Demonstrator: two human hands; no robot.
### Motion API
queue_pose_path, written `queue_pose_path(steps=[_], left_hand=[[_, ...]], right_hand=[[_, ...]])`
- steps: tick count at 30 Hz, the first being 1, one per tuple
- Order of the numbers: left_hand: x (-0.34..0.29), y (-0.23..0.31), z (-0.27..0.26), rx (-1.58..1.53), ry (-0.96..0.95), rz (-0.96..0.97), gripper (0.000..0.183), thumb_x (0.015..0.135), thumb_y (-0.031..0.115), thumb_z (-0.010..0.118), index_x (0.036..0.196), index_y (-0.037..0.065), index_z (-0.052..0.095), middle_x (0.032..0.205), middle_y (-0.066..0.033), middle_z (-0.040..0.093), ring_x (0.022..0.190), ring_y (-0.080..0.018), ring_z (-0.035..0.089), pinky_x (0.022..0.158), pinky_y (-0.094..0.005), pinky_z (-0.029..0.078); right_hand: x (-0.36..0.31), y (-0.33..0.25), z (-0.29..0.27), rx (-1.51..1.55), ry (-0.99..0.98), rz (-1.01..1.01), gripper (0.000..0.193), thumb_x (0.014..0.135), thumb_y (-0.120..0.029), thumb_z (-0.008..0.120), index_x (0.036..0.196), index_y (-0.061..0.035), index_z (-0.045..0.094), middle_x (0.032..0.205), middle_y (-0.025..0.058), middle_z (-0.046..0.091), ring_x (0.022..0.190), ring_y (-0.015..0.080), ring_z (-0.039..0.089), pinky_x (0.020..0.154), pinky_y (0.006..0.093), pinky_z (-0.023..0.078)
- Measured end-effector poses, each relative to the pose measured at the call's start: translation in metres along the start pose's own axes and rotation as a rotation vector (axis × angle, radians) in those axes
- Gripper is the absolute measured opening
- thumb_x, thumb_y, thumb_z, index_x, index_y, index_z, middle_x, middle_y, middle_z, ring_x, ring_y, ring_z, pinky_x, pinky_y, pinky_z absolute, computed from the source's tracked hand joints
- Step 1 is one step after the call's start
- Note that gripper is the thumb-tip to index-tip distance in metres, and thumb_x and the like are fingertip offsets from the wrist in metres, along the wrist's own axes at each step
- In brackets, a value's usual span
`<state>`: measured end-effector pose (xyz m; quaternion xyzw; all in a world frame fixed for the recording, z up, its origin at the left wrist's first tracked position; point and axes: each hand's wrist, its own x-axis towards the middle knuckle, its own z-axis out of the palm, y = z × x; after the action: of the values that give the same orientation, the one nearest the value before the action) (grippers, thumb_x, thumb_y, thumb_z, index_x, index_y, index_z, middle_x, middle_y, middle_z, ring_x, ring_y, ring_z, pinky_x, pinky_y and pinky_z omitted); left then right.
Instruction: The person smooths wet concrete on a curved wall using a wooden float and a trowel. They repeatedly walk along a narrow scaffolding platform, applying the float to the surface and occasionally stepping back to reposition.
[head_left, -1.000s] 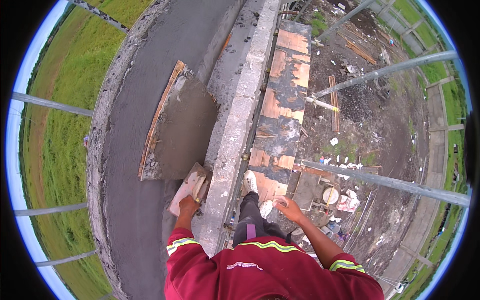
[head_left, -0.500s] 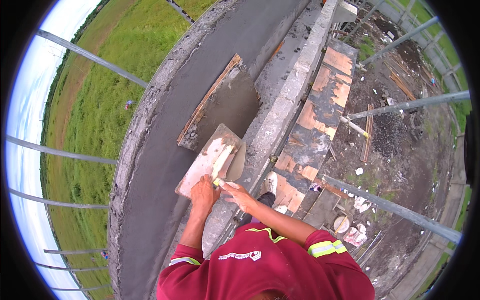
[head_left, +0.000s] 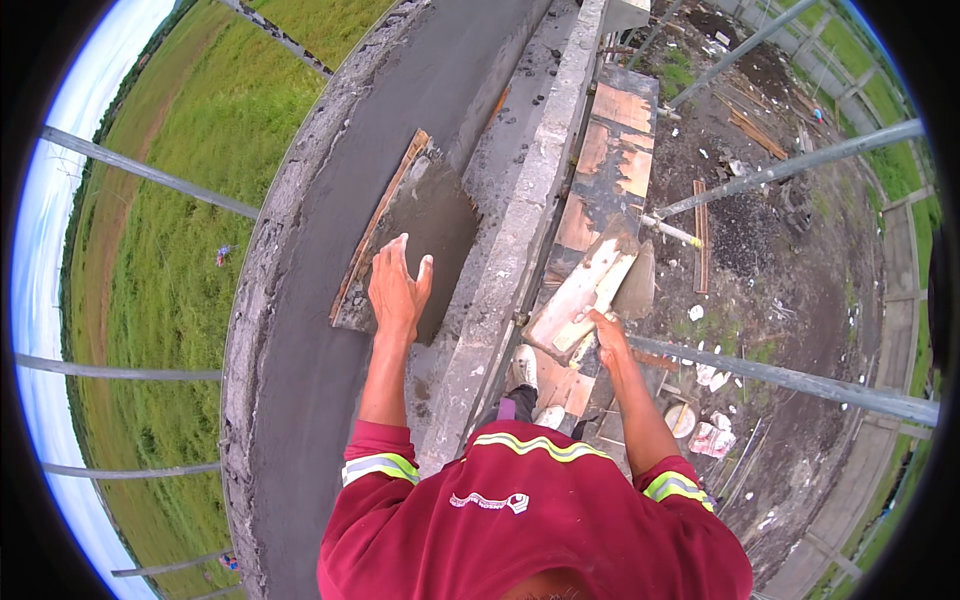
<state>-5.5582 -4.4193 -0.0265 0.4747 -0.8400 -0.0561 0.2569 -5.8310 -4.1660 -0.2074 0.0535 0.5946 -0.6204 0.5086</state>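
My right hand point(head_left: 609, 340) is closed round the handle of a wooden float point(head_left: 582, 312), held out to the right over the plank walkway. A trowel with a flat grey blade point(head_left: 637, 287) lies against the float and seems gripped along with it. My left hand point(head_left: 397, 292) is open, fingers apart, over the near part of a mortar board point(head_left: 352, 311). Whether it touches the board, I cannot tell. Wet grey mortar point(head_left: 440, 220) covers much of the board, which rests on the concrete ledge.
Smooth grey concrete point(head_left: 290, 380) curves along the left, bounded by a rough outer edge point(head_left: 240, 350). A raised concrete curb point(head_left: 535, 180) separates the ledge from the worn plank walkway point(head_left: 612, 140). Metal poles point(head_left: 800, 380) cross on the right above the littered ground far below.
The float and trowel have moved right, from beside the mortar board to over the walkway, in my right hand. My left hand has let go of the float and reached toward the board.
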Motion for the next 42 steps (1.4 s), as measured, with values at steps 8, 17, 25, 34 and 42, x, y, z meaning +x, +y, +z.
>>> queue_pose_path(steps=[8,17,25,34,42], left_hand=[[0.043,-0.083,0.041,0.334,-0.223,-0.258,0.06,0.087,0.035,0.074,0.133,0.0,0.055,0.119,-0.0165,0.06,0.114,-0.0353,0.058,0.097,-0.0486,0.05],[0.05,-0.054,0.057,0.088,-0.595,-0.253,0.037,0.092,0.033,0.068,0.112,0.002,0.064,0.101,-0.0247,0.07,0.1,-0.042,0.066,0.085,-0.0512,0.051],[0.122,-0.024,0.079,0.036,-0.384,-0.141,0.035,0.095,0.031,0.063,0.11,-0.001,0.067,0.098,-0.0256,0.07,0.097,-0.0454,0.064,0.086,-0.0522,0.049],[0.292,0.035,0.198,0.011,-0.399,-0.079,0.039,0.094,0.033,0.064,0.118,0.002,0.066,0.103,-0.0252,0.07,0.103,-0.0444,0.064,0.091,-0.0511,0.049],[0.349,0.056,0.259,0.105,-0.42,-0.144,0.041,0.094,0.034,0.063,0.12,0.002,0.065,0.103,-0.0242,0.07,0.103,-0.0433,0.065,0.091,-0.0505,0.05]], right_hand=[[-0.069,0.006,-0.21,-0.759,0.52,0.02,0.054,0.079,-0.029,0.077,0.118,0.0067,0.065,0.107,0.0189,0.072,0.097,0.0295,0.069,0.086,0.0407,0.052],[-0.157,0.053,-0.259,-0.942,0.714,0.048,0.059,0.077,-0.039,0.078,0.107,0.0109,0.067,0.094,0.0227,0.073,0.086,0.0308,0.071,0.076,0.0416,0.053],[-0.142,0.062,-0.252,-1.017,0.791,-0.009,0.066,0.076,-0.045,0.078,0.099,0.0155,0.066,0.089,0.0264,0.071,0.084,0.035,0.071,0.073,0.0443,0.053],[-0.04,0.005,-0.287,-0.915,0.763,0.06,0.053,0.078,-0.037,0.074,0.101,0.0099,0.068,0.086,0.0227,0.072,0.08,0.0317,0.071,0.071,0.0439,0.053],[0.001,-0.08,-0.273,-0.831,0.729,0.049,0.047,0.08,-0.034,0.074,0.108,0.0036,0.069,0.098,0.0228,0.073,0.094,0.0372,0.071,0.081,0.0438,0.052]])
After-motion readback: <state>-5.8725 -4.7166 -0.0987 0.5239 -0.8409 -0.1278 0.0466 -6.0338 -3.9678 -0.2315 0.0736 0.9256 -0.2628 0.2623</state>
